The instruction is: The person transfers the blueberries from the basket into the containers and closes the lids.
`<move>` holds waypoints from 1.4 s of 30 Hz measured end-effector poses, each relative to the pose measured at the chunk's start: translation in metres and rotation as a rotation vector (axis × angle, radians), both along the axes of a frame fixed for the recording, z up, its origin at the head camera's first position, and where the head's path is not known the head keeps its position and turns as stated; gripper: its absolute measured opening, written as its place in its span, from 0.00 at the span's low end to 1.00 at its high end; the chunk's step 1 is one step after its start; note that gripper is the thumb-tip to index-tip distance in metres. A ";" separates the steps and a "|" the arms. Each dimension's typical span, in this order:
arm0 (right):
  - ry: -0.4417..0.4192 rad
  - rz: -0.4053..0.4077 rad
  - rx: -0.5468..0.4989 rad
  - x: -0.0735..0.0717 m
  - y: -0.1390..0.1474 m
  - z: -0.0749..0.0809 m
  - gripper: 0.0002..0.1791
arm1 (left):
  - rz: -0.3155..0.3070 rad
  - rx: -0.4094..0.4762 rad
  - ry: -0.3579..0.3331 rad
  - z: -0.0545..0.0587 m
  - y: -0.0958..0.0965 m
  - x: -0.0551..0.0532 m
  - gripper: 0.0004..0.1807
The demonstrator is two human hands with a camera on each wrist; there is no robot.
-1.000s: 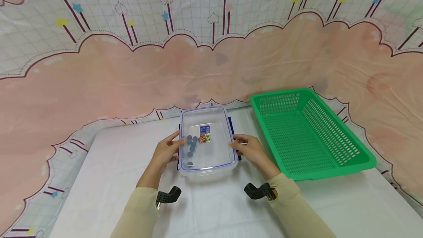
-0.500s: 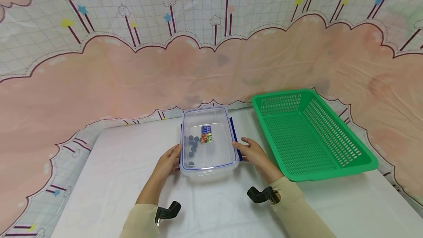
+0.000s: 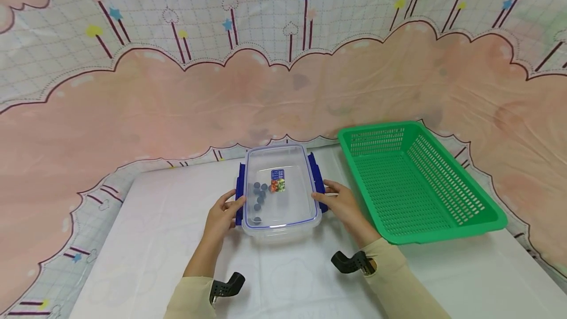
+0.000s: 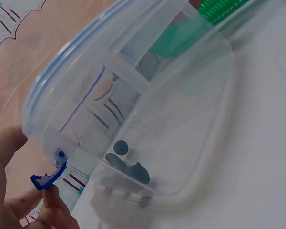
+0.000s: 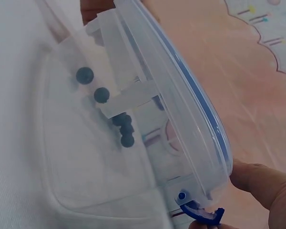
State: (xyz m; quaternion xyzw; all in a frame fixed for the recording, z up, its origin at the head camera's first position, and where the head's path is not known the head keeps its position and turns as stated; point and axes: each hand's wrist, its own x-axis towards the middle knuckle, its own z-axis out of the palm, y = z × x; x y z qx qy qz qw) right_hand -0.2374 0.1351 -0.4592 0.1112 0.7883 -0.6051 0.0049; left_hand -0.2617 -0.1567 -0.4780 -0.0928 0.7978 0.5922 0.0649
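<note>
A clear lidded food storage container (image 3: 292, 210) with a blue seal line stands on the white table, several small dark round balls (image 3: 257, 207) inside at its left. A colourful label (image 3: 277, 180) is on the lid. Along the sides, the blue left latch (image 3: 240, 193) and right latch (image 3: 316, 174) stand swung outward. My left hand (image 3: 220, 216) has its thumb on the lid's edge and fingers curled under the left latch (image 4: 50, 180). My right hand (image 3: 347, 210) grips likewise at the right latch (image 5: 202, 213), thumb against the rim. Some fingertips are hidden.
A green perforated basket (image 3: 398, 191) sits to the right, close to the right forearm. Behind the table hangs a patterned cloth (image 3: 221, 107). A black wrist camera (image 3: 228, 285) is strapped to each wrist.
Both latches have swung outward from the container's sides. My left hand slid toward the near end, then its fingers came back up along the latch. The container stays about where it was.
</note>
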 end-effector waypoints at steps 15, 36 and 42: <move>0.035 -0.025 0.105 -0.006 -0.008 0.005 0.33 | -0.035 -0.145 0.059 0.014 0.015 -0.010 0.43; 0.062 -0.021 0.188 -0.017 -0.015 0.004 0.34 | -0.012 -0.143 0.148 0.012 0.021 -0.007 0.37; 0.159 -0.040 0.215 -0.017 -0.022 -0.001 0.32 | -0.009 -0.123 0.134 0.009 0.021 -0.006 0.37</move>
